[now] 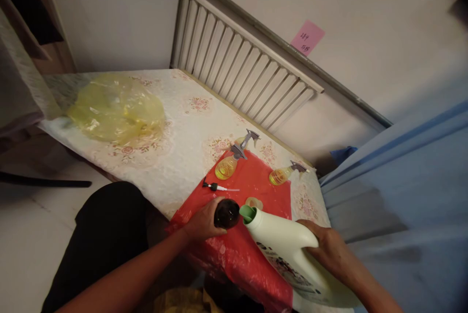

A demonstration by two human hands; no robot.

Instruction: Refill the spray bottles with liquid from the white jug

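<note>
Jug (288, 237) lies tilted in front of us, over the near part of the red sheet (226, 254), its long axis running from lower right to upper left in the head view. Its mouth points left, and the green spout (247, 213) aims at the dark bottle (227, 213); whether the two touch, we cannot tell. We grasp the jug with our right hand (331, 249), fingers curled round its handle. Our left hand (205, 219) grips the bottle, thumb and fingers spread as wide as its body and pressed against the side away from the spout. We see the bottle nearly end-on. Just beyond it, on the sheet, the pump (214, 186) lies with its tube pointing right. Farther back we have spray bottles (225, 167), and on the table's far end a yellow bag (117, 108).
</note>
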